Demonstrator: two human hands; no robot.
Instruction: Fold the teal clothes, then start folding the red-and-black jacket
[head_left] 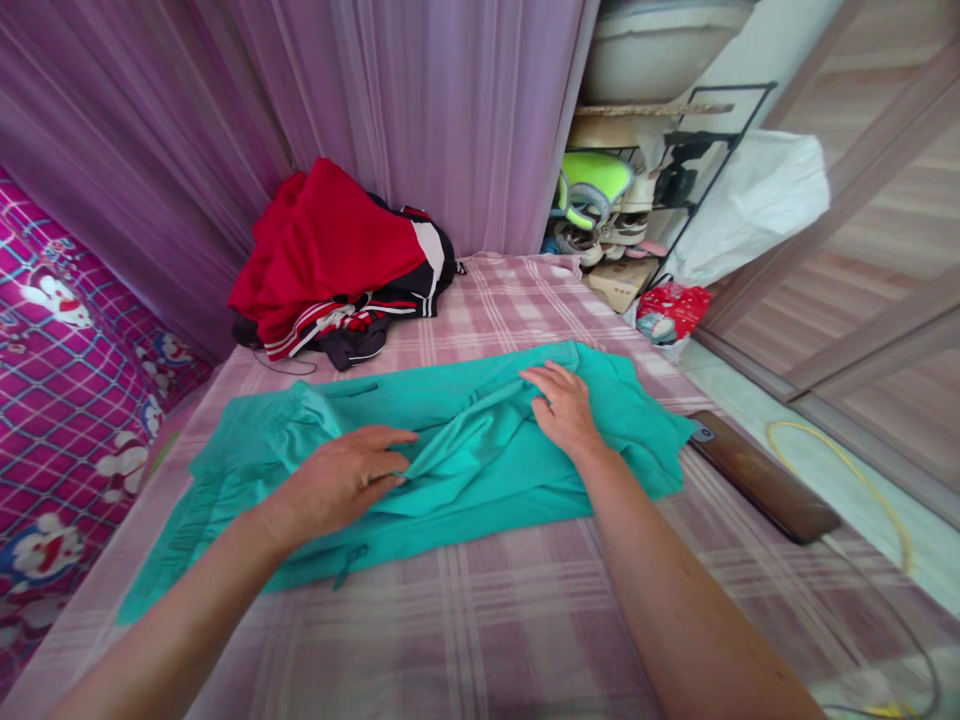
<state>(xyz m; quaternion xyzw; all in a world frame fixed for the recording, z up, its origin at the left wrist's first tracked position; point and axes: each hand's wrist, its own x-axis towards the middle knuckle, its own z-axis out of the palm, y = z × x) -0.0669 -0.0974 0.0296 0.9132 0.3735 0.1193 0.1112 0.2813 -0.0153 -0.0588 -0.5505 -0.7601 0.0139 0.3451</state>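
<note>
My left hand (341, 482) lies palm-down on the teal garment (450, 450), fingers stretched out flat toward a raised fold near its middle — nothing gripped, just pressing the cloth. My right hand (564, 405) rests further along on the same garment, toward its right end, fingers slightly curled over a bunched ridge of fabric; it looks open rather than pinching, though the fingertips sink into the folds and I cannot be quite sure. The garment is spread lengthwise across the pink-and-white plaid bedsheet (487, 610), its left end reaching toward the near left edge of the bed, its right end rumpled beside a dark phone (761, 478) that lies on the sheet near the bed's right edge. A thin cord (862, 480) loops on the floor just past the phone. Behind the garment, well apart from my hands, a heap of red, black and white clothes (337, 265) sits against the purple curtain (300, 110). To the left is a magenta cartoon-print cover (60, 390). At the far right a black wire rack (660, 190) holds shoes — a lime-green one (596, 180) stands out — with a white plastic bag (757, 200) leaning beside it and a small red packet (671, 310) on the floor below.
</note>
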